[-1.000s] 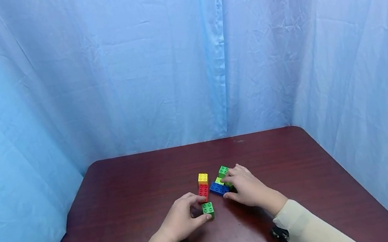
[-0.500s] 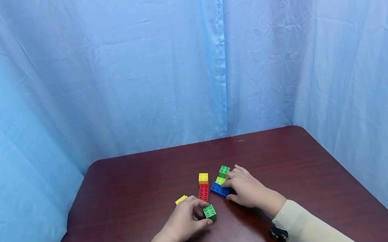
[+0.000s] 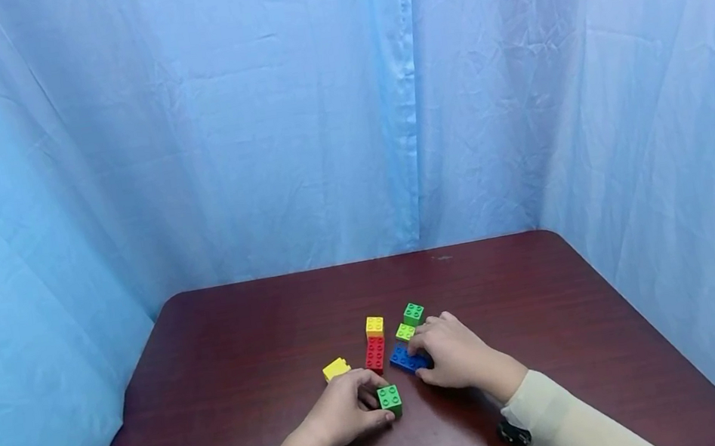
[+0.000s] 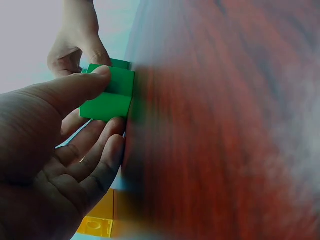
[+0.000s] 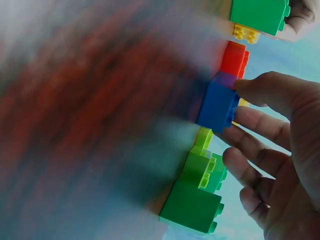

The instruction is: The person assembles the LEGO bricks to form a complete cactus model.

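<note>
My left hand (image 3: pixel 339 414) pinches a square green toy building brick (image 3: pixel 390 400) between thumb and fingers, low over the table near its front. In the left wrist view the thumb presses one side of that brick. My right hand (image 3: pixel 456 352) holds a longer blue brick (image 3: pixel 405 359), its thumb at one end in the right wrist view. Just beyond the blue brick sit a lime brick (image 3: pixel 405 331) and another green brick (image 3: pixel 413 312). Further green bricks (image 5: pixel 191 207) show in the right wrist view, hidden by the right hand in the head view.
A red brick (image 3: pixel 374 355) lies between the hands, with a yellow brick (image 3: pixel 375 326) at its far end. Another yellow brick (image 3: pixel 335 368), on its side, lies behind the left hand. Blue curtains (image 3: pixel 273 113) surround the dark red-brown table (image 3: pixel 242 330).
The left hand has drawn its green brick slightly nearer and right, revealing the tipped yellow brick. The right hand has slid the blue brick nearer, away from the lime brick.
</note>
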`<state>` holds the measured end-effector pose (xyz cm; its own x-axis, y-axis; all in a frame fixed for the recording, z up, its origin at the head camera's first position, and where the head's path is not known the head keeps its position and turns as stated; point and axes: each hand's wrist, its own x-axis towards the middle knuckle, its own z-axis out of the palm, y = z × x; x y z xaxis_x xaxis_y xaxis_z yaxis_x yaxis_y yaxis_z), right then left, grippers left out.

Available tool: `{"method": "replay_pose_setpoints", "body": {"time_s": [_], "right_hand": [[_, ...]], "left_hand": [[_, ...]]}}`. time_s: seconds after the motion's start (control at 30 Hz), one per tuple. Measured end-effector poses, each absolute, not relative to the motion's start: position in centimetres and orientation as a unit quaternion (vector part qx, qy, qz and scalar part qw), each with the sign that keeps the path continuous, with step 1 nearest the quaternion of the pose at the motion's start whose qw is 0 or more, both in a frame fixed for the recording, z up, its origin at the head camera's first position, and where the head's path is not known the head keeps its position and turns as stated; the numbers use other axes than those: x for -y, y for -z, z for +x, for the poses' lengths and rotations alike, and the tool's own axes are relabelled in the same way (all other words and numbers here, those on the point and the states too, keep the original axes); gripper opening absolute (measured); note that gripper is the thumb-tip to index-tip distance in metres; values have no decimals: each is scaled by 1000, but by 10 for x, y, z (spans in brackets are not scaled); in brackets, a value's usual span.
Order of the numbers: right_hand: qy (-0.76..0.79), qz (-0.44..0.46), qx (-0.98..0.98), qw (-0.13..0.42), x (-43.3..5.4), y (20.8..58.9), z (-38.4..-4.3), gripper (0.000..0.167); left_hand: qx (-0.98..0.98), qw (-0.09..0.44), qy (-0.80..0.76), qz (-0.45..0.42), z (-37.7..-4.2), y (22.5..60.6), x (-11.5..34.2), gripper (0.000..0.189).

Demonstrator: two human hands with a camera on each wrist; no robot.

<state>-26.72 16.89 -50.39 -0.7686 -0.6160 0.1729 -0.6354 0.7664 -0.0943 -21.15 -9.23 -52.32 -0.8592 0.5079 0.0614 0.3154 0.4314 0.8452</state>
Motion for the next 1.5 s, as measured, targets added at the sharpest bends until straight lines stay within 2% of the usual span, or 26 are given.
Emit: {"method": "replay_pose_setpoints", "body": {"time_s": [0.2,0.43,0.67,1.1,1.5], "right_hand": [[-92,321,942,24,-169,496,-261,24],[-107,329,938,-28,-169,490,-256,36],[-95,336,937,-6,-165,496,-259,29],[-134,318,938,-34,-163,500,-262,36],[-148,319,936,-10,-166,497,-259,32]], "left_hand": [[-834,98,-489,237,-208,525,92,30],[-830,91,-503,223,-207,528,92,30],[-828,86,-509,219,-207,529,93,30],[-828,86,-514,207,-208,530,94,32],[-827,88,-518,203,-210,533,93,31]]}}
